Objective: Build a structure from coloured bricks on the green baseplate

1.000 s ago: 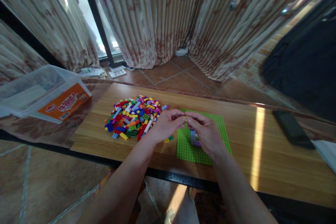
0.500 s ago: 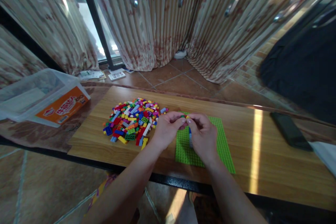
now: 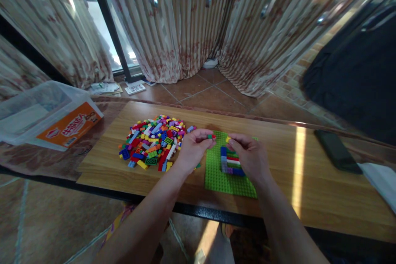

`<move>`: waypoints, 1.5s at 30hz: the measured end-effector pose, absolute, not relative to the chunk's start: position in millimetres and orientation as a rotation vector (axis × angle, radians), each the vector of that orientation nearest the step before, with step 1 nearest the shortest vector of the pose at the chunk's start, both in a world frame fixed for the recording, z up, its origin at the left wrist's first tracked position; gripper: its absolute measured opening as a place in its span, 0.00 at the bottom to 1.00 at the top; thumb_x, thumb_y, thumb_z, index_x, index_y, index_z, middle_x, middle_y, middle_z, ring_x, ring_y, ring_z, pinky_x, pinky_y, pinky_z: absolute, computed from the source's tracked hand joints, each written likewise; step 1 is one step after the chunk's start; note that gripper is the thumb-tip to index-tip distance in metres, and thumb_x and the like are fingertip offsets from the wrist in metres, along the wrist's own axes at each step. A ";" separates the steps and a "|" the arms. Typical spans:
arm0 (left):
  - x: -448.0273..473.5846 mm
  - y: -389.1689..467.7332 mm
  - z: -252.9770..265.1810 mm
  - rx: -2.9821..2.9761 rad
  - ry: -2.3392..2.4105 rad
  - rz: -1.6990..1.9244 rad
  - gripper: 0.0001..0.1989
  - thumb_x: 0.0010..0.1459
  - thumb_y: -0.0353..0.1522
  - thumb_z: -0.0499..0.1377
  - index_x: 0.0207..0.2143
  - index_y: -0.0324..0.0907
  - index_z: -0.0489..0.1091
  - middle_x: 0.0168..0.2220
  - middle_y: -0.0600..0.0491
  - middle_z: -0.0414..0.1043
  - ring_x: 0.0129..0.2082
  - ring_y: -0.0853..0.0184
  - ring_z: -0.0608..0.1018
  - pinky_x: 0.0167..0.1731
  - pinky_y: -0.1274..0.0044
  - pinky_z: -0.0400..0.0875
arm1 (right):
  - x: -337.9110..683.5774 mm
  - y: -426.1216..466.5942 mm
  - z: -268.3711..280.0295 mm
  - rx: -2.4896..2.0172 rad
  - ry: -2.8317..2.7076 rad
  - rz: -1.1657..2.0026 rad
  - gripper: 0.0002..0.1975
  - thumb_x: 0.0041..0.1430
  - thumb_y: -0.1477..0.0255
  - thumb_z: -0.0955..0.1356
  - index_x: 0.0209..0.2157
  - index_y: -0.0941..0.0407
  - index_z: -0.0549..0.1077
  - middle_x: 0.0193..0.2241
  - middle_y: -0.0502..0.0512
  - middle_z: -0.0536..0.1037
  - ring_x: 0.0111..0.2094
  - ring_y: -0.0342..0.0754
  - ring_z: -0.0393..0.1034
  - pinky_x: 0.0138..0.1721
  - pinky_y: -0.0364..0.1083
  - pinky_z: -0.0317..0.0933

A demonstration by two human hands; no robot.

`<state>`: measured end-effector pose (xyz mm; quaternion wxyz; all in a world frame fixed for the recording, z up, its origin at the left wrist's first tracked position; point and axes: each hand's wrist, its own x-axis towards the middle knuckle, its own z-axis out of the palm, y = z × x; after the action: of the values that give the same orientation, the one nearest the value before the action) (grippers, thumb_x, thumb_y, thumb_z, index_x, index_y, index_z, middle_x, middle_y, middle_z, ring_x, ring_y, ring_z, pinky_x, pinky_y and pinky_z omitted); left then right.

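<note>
My left hand (image 3: 194,149) pinches small toy bricks (image 3: 211,137), green and red, between thumb and fingertips. A yellow toy brick (image 3: 228,139) is gripped in the fingertips of my right hand (image 3: 251,154). Both hands hover over the far part of a green baseplate (image 3: 213,177), a short gap between them. On the baseplate sits a low brick structure (image 3: 224,161) with blue and lilac edges and green, red and white rows inside; my right hand hides its right side. Left of my left hand lies a heap of mixed toy bricks (image 3: 154,140).
A clear plastic bin (image 3: 52,111) with an orange label stands at the table's left end. Toward the right lie a dark phone-like object (image 3: 337,151) and a white sheet (image 3: 379,181). The wooden tabletop's dark front edge (image 3: 210,214) runs close to my body.
My hands were together and have moved apart. The yellow brick is now separate in my right hand, with green and red left in my left hand. The brick structure has come into view.
</note>
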<state>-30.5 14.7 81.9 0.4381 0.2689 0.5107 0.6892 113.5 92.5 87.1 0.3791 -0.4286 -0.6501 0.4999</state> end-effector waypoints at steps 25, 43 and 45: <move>-32.6 20.4 76.4 0.687 1.407 1.670 0.07 0.47 0.28 0.63 0.32 0.39 0.74 0.26 0.55 0.74 0.25 0.73 0.75 0.31 0.78 0.71 | 146.4 106.2 78.0 -1.460 -2.286 0.800 0.06 0.50 0.67 0.69 0.28 0.53 0.79 0.26 0.51 0.81 0.28 0.49 0.74 0.31 0.47 0.61; -29.0 21.2 68.1 0.813 1.469 1.544 0.06 0.51 0.24 0.59 0.33 0.38 0.73 0.25 0.56 0.74 0.25 0.73 0.74 0.30 0.80 0.69 | 136.8 99.6 92.2 -1.608 -2.344 0.619 0.06 0.48 0.72 0.69 0.26 0.53 0.80 0.26 0.52 0.81 0.29 0.49 0.74 0.30 0.45 0.59; -26.1 21.1 66.0 0.866 1.486 1.487 0.07 0.51 0.24 0.59 0.33 0.38 0.74 0.25 0.56 0.74 0.25 0.73 0.74 0.28 0.80 0.68 | 136.2 100.1 93.2 -1.610 -2.347 0.622 0.06 0.48 0.72 0.69 0.25 0.53 0.80 0.25 0.52 0.81 0.28 0.48 0.74 0.29 0.45 0.59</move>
<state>-26.1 21.1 66.0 0.4203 0.3456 0.5931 0.5934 136.2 100.1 93.2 0.1137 -0.5491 -0.8004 0.2120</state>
